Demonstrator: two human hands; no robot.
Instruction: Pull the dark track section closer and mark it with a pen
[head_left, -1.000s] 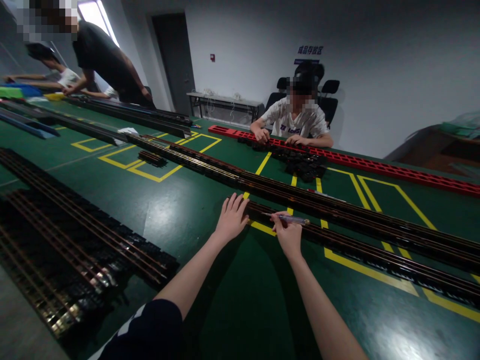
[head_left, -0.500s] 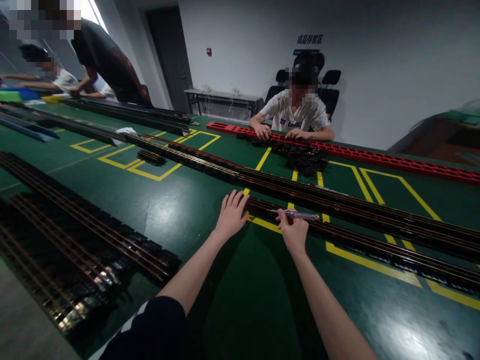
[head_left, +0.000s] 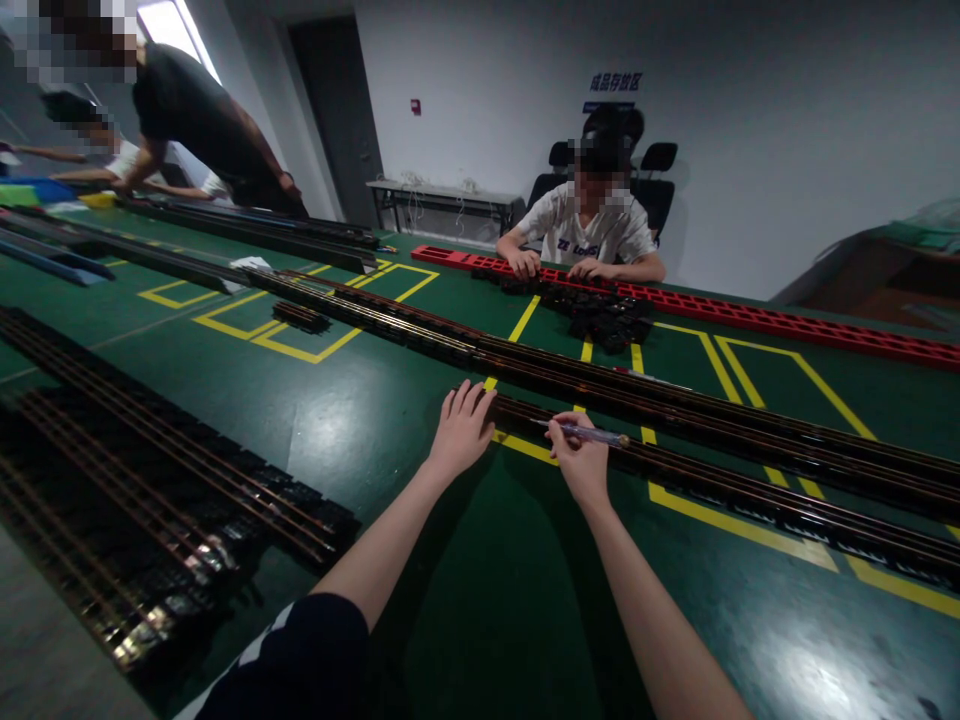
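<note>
- Steadying the end of the near rail strip (head_left: 720, 485): the left hand (head_left: 461, 432) lies flat, fingers spread and released, tips on the strip.
- The right hand (head_left: 581, 468) has its fingers pinched on a slim tool (head_left: 592, 434), laid along the strip's top.
- The strip lies across the green tabletop (head_left: 360, 410).
- Judging by this, the next move calls for a pinned strip end and a steady tool tip.
</note>
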